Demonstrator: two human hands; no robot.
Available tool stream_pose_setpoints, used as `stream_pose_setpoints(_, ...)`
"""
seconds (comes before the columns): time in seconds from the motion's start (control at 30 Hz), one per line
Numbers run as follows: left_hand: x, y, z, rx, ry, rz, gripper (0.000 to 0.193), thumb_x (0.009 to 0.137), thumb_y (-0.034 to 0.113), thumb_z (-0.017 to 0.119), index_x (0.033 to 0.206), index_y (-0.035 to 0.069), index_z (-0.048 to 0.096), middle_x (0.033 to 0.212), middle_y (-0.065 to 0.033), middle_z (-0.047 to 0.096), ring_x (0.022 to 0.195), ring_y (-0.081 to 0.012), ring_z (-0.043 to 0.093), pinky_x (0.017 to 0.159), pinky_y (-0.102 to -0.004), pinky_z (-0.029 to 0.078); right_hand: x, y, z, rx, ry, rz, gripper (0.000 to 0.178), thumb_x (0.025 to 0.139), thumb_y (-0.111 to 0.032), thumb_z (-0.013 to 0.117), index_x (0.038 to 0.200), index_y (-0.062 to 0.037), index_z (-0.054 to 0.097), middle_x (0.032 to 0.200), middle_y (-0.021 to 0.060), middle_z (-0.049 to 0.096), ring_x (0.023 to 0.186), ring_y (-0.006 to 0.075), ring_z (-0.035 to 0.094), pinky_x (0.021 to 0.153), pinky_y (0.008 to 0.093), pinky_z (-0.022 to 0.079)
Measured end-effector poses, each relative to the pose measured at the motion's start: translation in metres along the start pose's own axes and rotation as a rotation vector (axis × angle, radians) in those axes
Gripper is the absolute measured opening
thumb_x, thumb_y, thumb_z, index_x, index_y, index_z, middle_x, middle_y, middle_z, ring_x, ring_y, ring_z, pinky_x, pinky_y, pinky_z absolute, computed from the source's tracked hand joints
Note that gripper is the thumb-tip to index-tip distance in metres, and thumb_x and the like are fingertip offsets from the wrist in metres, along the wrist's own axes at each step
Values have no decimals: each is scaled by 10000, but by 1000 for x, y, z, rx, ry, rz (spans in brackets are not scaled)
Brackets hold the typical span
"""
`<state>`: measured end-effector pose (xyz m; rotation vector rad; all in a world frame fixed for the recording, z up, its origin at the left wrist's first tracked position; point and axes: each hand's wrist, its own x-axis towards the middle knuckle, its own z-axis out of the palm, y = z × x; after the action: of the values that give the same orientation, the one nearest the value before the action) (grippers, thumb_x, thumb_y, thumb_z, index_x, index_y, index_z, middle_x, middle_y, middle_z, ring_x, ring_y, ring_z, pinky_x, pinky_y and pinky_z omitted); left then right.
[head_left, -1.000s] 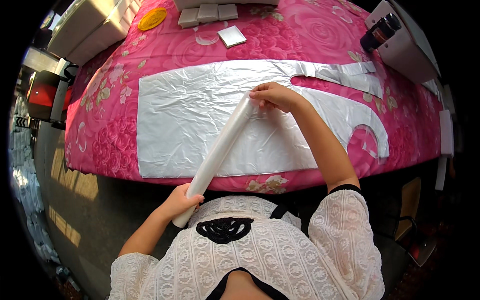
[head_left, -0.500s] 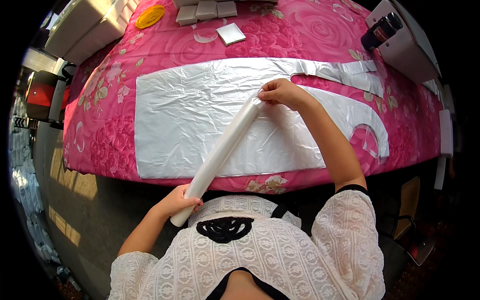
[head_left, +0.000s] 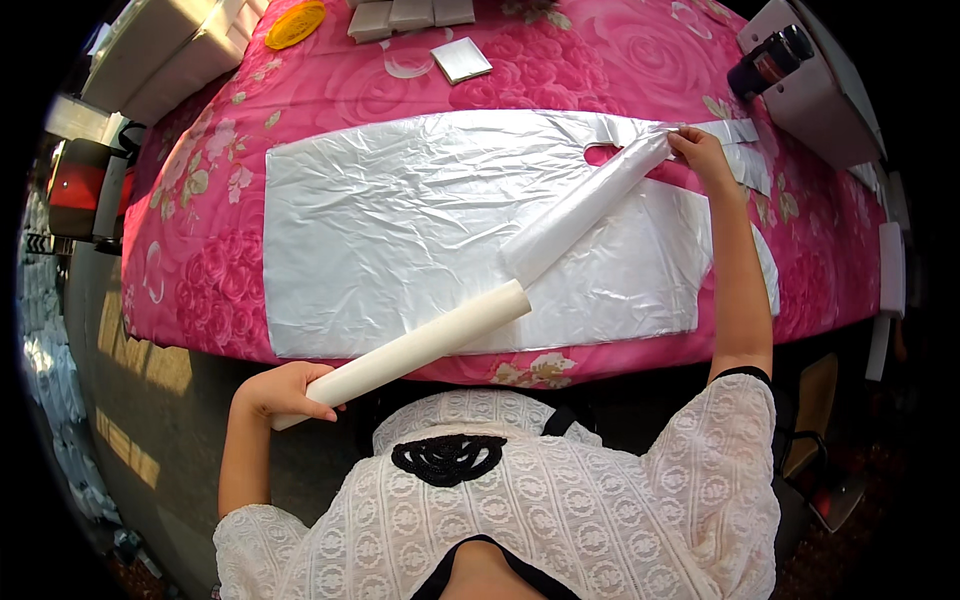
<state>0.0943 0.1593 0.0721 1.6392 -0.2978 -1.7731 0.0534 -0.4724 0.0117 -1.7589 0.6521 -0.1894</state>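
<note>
My left hand [head_left: 288, 392] is closed around the lower end of a plain off-white tube [head_left: 430, 343], which slants up to the right. My right hand [head_left: 697, 150] pinches the upper end of a rolled, thin translucent plastic film [head_left: 590, 205]. The film stretches down toward the tube's upper end, with a small gap between them. Beneath both lies a wide, wrinkled white plastic sheet [head_left: 370, 230]. On its right side the sheet has curved cut-outs and strap-like strips [head_left: 735, 132]; my right forearm hides part of this.
A pink floral cloth [head_left: 370, 90] covers the table. Small flat white packets [head_left: 411, 14] lie at the far side, near a single white packet [head_left: 461, 60] and a yellow dish [head_left: 295, 24]. A dark bottle [head_left: 769, 62] stands by a white box [head_left: 825, 105] at right.
My right hand has moved right and away, drawing the plastic film off the tube. The tube has tilted flatter, and my left hand has shifted slightly left.
</note>
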Motion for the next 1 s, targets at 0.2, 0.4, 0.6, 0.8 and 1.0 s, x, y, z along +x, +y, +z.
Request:
stream_pose_setpoints(0.2,41,107,-3,931,388,272,455,599,193,760,1011,60,619,900,-123,638,831,-280,601,771,-369,464,-15,-37,96,-66,-265,-31,155,840,-114,606,911,23,623,750,20,600,630,78,535,588,210,446)
stream_pose_setpoints(0.4,104,117,20,1213,580,1029,539,649,339,732,1042,8,571,1017,-129,579,918,-315,557,819,-392,451,-13,-60,147,-126,-404,-46,153,830,-140,616,904,-8,636,721,3,592,645,72,535,592,206,444)
stream_pose_setpoints(0.6,150,86,65,1362,249,1034,852,703,581,559,1225,-76,414,1298,-197,406,1229,-316,367,1032,-390,287,2,-64,149,-310,-485,-19,172,822,-150,613,917,-10,639,718,9,598,639,79,538,609,214,442)
stream_pose_setpoints(0.8,160,69,72,1397,252,984,924,756,625,453,1323,-86,290,1419,-219,250,1342,-323,206,1106,-435,115,-7,-59,157,-353,16,-174,219,819,-159,583,974,-10,628,818,60,630,610,107,558,566,261,446)
stream_pose_setpoints(1.0,162,59,92,1405,378,916,859,803,623,391,1313,-65,331,1403,-223,283,1335,-335,223,1095,-464,129,-162,-64,183,-406,-414,-528,309,808,-198,620,1081,-54,600,1022,128,570,905,267,557,775,352,454)
